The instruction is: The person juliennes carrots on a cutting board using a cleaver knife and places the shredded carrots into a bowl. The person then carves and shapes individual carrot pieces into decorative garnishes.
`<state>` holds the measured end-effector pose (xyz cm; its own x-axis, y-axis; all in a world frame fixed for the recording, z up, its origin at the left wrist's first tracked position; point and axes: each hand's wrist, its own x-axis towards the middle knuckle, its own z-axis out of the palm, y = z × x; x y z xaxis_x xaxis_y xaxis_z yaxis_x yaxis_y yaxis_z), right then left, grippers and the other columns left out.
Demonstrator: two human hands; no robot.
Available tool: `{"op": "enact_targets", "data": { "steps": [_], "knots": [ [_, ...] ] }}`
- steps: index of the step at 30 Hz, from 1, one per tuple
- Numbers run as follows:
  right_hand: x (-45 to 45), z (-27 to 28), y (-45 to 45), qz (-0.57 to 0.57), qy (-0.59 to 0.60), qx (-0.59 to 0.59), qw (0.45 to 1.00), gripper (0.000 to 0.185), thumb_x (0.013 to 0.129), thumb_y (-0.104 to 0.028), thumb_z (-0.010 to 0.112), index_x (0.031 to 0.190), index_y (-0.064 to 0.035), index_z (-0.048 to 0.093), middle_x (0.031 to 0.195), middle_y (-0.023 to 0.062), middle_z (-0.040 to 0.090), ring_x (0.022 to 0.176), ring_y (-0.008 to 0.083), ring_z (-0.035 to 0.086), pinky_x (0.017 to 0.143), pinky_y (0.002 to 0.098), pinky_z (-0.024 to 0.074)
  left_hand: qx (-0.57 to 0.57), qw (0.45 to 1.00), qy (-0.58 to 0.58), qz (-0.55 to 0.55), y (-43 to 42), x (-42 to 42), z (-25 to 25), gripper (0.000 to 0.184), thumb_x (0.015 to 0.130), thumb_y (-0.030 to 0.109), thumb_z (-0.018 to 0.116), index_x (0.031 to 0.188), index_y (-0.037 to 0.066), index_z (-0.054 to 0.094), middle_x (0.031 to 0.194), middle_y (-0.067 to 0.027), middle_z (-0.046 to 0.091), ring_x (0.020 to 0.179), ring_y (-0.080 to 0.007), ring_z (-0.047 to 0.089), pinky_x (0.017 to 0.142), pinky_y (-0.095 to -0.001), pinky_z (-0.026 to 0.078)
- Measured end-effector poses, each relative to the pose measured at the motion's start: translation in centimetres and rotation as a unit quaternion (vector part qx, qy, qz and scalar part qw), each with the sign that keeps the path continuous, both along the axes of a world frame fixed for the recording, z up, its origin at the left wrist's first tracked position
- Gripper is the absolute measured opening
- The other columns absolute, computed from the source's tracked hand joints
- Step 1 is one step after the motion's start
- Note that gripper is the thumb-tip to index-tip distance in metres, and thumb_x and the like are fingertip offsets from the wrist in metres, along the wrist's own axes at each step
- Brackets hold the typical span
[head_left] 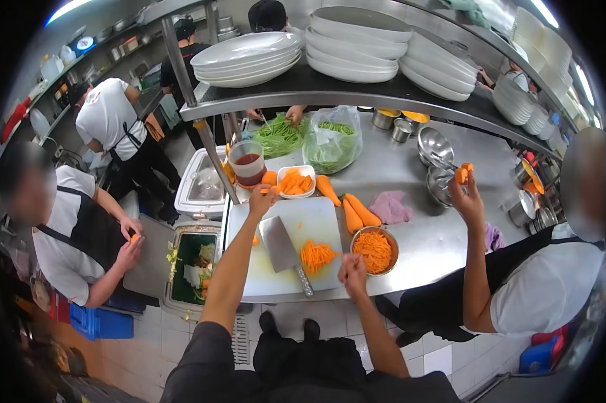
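My left hand (261,203) is closed on a small carrot piece (266,191), just left of a square white tub (296,195) of cut carrot. Below it, a cleaver (280,246) lies flat on the white cutting board (239,285), its handle toward me. Beside the blade sits a small pile of shredded carrot (316,258). My right hand (352,274) is closed between that pile and a metal bowl (395,258) filled with carrot shreds (373,252). A thin orange strand shows near its fingertips; what the fingers hold is unclear.
Whole carrots (354,213) and a purple cloth (391,207) lie behind the bowl. Left of the board stands a waste bin (194,295). Plates (247,59) are stacked on the shelf overhead. Co-workers stand at both sides, one raising carrot pieces (463,173).
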<state>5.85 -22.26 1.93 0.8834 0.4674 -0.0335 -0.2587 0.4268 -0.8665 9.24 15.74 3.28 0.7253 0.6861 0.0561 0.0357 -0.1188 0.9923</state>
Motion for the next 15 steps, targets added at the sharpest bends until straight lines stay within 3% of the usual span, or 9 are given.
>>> {"op": "enact_targets", "data": {
  "steps": [5,6,9,13,15],
  "knots": [
    [-7.1,-0.7,-3.7,0.012,0.076,-0.036,0.996,0.015,0.098,-0.015,0.059,0.094,-0.0108,0.045,0.050,-0.0016,0.038,0.036,0.0075,0.033,0.034,0.0250,0.0239,-0.048,0.998,0.025,0.019,-0.3,4.8,-0.8,0.029,0.089,0.024,0.067,0.108,0.002,0.059,0.075,-0.0084,0.067,0.057,-0.0146,0.065,0.051,-0.0265,0.054],
    [-7.7,-0.9,-4.3,0.019,0.078,-0.048,0.996,0.015,0.098,-0.015,0.059,0.093,-0.0107,0.045,0.050,-0.0025,0.038,0.036,0.0068,0.032,0.034,0.0250,0.0234,0.003,0.997,0.074,0.034,-0.9,5.3,0.1,0.027,0.090,0.027,0.066,0.103,0.003,0.062,0.074,-0.0082,0.068,0.056,-0.0144,0.065,0.051,-0.0281,0.054],
    [-9.0,-1.1,-5.9,0.038,0.118,-0.085,0.989,0.017,0.097,-0.015,0.061,0.090,-0.0109,0.046,0.049,-0.0060,0.037,0.037,0.0042,0.030,0.036,0.0247,0.0221,0.052,0.996,0.049,0.044,0.3,7.7,-2.1,0.030,0.088,0.032,0.066,0.098,0.003,0.064,0.074,-0.0089,0.068,0.058,-0.0166,0.067,0.057,-0.0310,0.055],
    [-9.1,-1.7,-5.7,0.016,0.065,-0.111,0.992,0.020,0.096,-0.018,0.063,0.085,-0.0115,0.048,0.052,-0.0078,0.038,0.043,0.0022,0.030,0.041,0.0232,0.0219,0.143,0.982,0.100,0.071,0.1,8.9,-2.0,0.036,0.085,0.036,0.069,0.098,0.003,0.065,0.077,-0.0117,0.070,0.060,-0.0210,0.069,0.062,-0.0320,0.055],
    [-8.6,-1.6,-5.3,0.009,0.019,-0.076,0.997,0.020,0.097,-0.017,0.062,0.084,-0.0108,0.048,0.054,-0.0076,0.039,0.044,0.0019,0.030,0.042,0.0229,0.0221,0.207,0.966,0.114,0.106,0.5,9.8,-3.0,0.039,0.083,0.039,0.070,0.098,0.003,0.065,0.081,-0.0148,0.071,0.070,-0.0263,0.071,0.072,-0.0358,0.055]
  ]
}}
